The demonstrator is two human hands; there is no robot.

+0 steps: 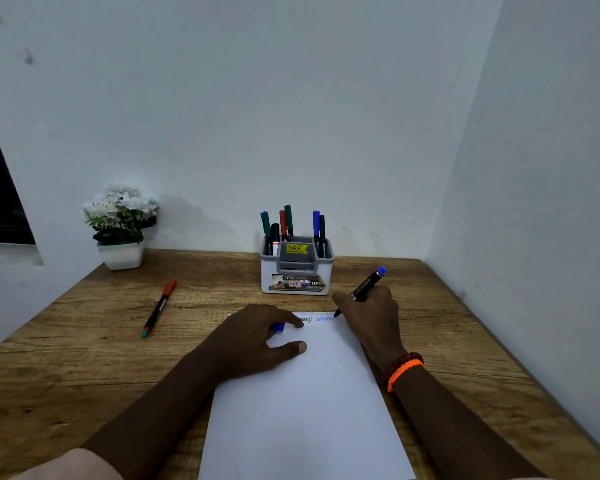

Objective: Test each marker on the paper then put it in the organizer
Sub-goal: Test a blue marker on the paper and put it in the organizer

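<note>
The right hand [371, 315] is gripping a black marker [362, 289] with fingers curled round its barrel, its blue end tilting up and away while its tip is touching the top edge of the paper [305, 403], just beside a blue zigzag [324, 319]; the left hand [257, 336] is lying palm down on the paper's upper left corner, its fingers curling over a blue cap [278, 327]; the organizer [297, 268] is standing just beyond both hands, holding several markers upright; a red-capped marker [158, 308] is lying on the wooden table [84, 341] well to the left; a white flower pot [120, 225] is sitting at the far left corner.
</note>
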